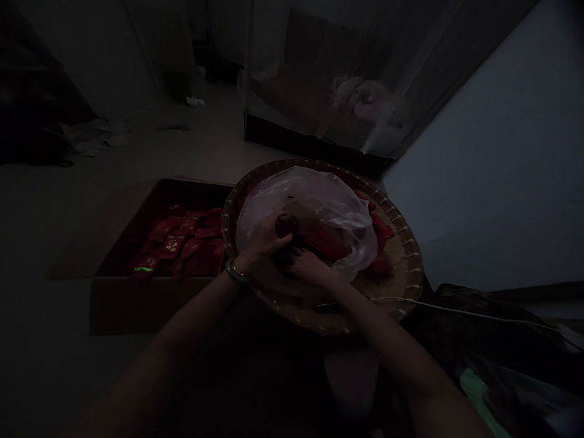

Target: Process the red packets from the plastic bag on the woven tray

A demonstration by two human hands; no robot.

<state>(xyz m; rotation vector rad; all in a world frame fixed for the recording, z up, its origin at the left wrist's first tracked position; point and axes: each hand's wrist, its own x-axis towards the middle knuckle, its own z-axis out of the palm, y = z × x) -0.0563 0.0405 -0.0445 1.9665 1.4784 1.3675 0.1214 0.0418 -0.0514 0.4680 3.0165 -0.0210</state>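
Observation:
My left hand (265,239), with a bangle at the wrist, curls round a small dark red packet (287,227) over a round woven basket (413,267). Just below and to the right, my right hand (309,265) is closed, its fingers bent in close to the left hand. Shadow hides whatever its fingertips grip. A clear plastic bag (305,182) lies open in the basket around both hands. Inside the bag are red packets (326,242), and more red pieces (382,230) lie on the weave to its right.
Left of the basket stands an open cardboard box (132,304) with many red packets (171,243) in it. A white cord (456,308) runs off the basket's right edge. A netted bed (319,103) is behind, a pale wall (493,182) to the right. The room is very dark.

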